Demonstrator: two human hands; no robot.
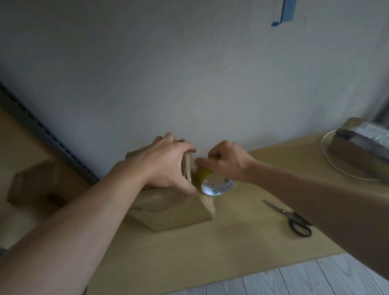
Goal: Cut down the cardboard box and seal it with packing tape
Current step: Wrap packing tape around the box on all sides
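A small brown cardboard box [170,208] lies on the tan sheet near the wall, with clear tape on its top and right end. My left hand [166,164] rests on the box's top, thumb pressing at the right edge. My right hand [225,161] grips a roll of packing tape [215,183] with a yellowish body and white label, held against the box's right end. A strip of tape [209,203] runs down that end. Black-handled scissors [289,216] lie on the sheet to the right, untouched.
Another taped parcel [372,153] sits on a round white plate [331,159] at the far right. A second brown box [41,182] lies at the left by a grey slotted rail [33,121]. The white wall is right behind; pale floorboards [271,288] lie in front.
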